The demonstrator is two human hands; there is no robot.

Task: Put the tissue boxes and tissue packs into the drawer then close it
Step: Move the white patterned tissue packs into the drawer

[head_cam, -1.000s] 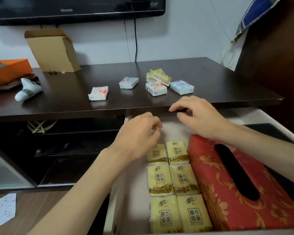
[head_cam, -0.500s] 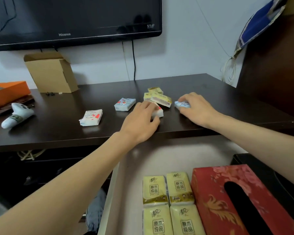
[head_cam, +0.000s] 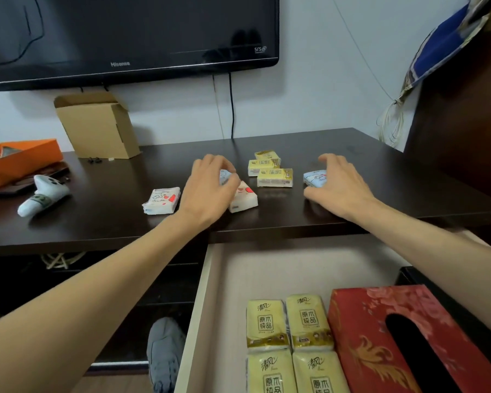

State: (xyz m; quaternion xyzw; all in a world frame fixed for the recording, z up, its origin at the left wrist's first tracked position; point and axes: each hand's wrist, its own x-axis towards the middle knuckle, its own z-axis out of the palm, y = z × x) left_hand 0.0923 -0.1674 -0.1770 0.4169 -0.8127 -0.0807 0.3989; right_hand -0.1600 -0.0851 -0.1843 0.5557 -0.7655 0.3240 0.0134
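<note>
Above, the left hand [head_cam: 210, 188] curled around a small pale-blue plastic-wrapped tissue pack [head_cam: 225, 176] on the dark wooden tabletop [head_cam: 352, 154]; the right hand [head_cam: 338, 185], fingers spread, covered another pale-blue pack [head_cam: 314, 177]. Such packs appeared light, soft and slippery, best pinched across their short sides.

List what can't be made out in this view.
- Blue pack: mostly covered by the left hand.
- Right hand grip on another blue pack: contact hidden.
- Red tissue box and lower yellow packs: cut by the bottom edge.
</note>
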